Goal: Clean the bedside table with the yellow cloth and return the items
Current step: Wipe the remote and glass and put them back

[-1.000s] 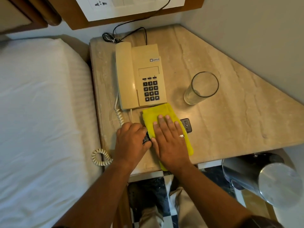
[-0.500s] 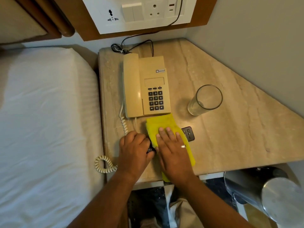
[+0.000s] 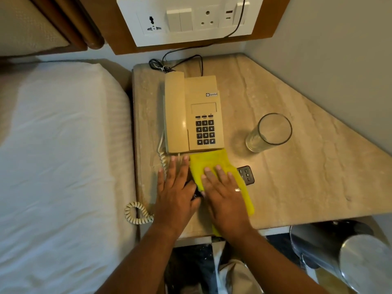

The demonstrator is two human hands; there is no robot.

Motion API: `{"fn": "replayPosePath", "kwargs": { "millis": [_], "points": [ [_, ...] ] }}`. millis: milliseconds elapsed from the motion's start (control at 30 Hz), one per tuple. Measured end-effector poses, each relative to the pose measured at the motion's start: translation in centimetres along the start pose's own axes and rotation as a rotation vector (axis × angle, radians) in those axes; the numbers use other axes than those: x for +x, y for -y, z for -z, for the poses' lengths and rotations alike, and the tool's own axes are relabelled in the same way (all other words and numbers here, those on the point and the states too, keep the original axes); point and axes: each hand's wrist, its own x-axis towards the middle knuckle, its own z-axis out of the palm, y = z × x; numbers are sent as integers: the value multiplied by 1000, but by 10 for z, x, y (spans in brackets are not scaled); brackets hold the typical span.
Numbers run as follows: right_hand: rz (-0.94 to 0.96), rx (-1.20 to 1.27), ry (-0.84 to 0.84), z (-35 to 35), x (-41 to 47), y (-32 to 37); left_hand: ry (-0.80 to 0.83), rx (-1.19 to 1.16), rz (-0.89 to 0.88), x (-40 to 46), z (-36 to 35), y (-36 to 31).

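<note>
Yellow cloth [image 3: 214, 164] lies flat on the tabletop [image 3: 297, 177] just below the phone [image 3: 193, 113], and the right hand [image 3: 224, 196] presses down on it with its fingers [image 3: 218, 172] spread out flat. The left hand [image 3: 176, 194] lies right beside it, fingers [image 3: 172, 166] stretched out and apart, over the dark remote [image 3: 246, 175] that pokes out from under the cloth. A glass [image 3: 268, 132] stands near the phone, a curly cord [image 3: 137, 213] hangs by the white bed [image 3: 59, 155], and a shiny bin [image 3: 343, 255] sits lower down.
</note>
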Motion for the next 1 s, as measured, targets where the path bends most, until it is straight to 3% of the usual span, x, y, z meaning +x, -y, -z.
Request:
{"fn": "replayPosePath", "kwargs": {
  "millis": [133,300,500,633,867,933,1000],
  "points": [
    [52,-75,-29,-10,-3,-6,41,4,77,-1,2,2],
    [-135,-135,-51,10,-9,-34,96,39,117,1,6,-1],
    [-517,151,-175,22,0,-19,103,6,144,0,6,-7],
    [-670,339,-281,38,-3,-24,153,-28,138,5,12,-7],
    [-856,399,-477,73,-15,-65,-189,-467,12,86,77,-103],
    [-954,465,-521,78,-16,-70,-123,-439,-90,130,95,-134],
    [-1047,534,-573,85,-17,-77,138,-315,-118,170,107,-153]
  ]
}}
